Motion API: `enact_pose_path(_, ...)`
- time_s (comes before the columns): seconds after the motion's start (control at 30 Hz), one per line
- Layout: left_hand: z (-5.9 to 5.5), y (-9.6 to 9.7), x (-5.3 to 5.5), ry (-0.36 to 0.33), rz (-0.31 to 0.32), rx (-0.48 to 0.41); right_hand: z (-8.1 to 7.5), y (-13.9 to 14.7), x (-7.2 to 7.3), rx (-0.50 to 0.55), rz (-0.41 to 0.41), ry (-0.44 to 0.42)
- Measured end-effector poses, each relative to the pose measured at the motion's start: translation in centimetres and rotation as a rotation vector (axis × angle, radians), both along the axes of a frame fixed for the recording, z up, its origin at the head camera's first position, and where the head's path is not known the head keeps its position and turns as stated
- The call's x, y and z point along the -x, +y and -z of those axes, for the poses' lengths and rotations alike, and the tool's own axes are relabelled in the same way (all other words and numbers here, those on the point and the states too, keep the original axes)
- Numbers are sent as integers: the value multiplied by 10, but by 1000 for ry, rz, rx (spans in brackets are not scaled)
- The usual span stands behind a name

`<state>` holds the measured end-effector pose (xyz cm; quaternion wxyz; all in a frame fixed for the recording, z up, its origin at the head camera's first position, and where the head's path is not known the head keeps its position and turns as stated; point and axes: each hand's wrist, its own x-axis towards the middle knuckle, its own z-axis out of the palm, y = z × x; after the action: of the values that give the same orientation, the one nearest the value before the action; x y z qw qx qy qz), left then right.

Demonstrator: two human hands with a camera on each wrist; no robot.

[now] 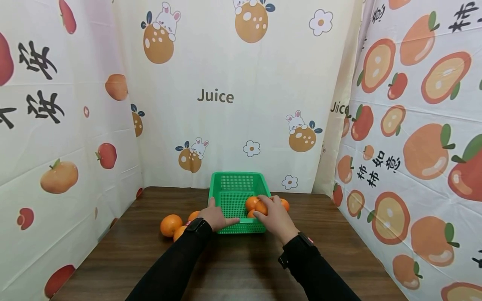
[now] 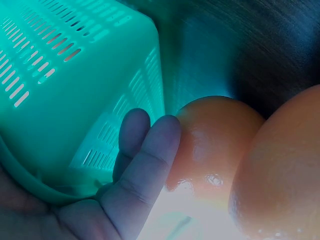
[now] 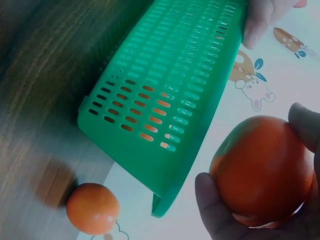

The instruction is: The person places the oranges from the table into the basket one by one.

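A green plastic basket (image 1: 250,228) with slotted walls stands at the table's far side. My left hand (image 1: 212,217) rests against its near left corner, index finger and thumb stretched along the rim; in the left wrist view two straight fingers (image 2: 150,165) lie outside the wall, close to an orange. Over the near right part of the basket, my right hand (image 1: 276,217) holds an orange (image 3: 262,170) between thumb and fingers. Other oranges (image 1: 251,203) are inside the basket, partly hidden by that hand.
Several oranges (image 1: 171,225) lie on the brown wooden table (image 1: 241,267) left of the basket, partly behind my left wrist. Another orange (image 3: 93,209) sits on the table to the basket's right. Printed cloth (image 1: 226,125) hangs behind and on both sides.
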<state>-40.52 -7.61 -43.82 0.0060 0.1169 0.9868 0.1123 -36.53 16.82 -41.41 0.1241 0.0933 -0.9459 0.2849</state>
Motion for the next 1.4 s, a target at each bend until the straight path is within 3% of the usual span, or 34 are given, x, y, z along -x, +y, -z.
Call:
enact_pose_path(0.4, 12, 2, 19, -2, -29, 8, -1, -2, 3, -3, 1, 10)
enact_pose_path(0.6, 12, 2, 16, -5, -21, 23, -1, -4, 1, 57, -6, -50)
enact_pose_path(0.83, 17, 2, 18, 7, -22, 3, 2, -6, 1, 65, -41, -13)
enact_pose_path(1.4, 18, 1, 20, 12, -23, -2, 12, -12, 7, 103, -33, -3)
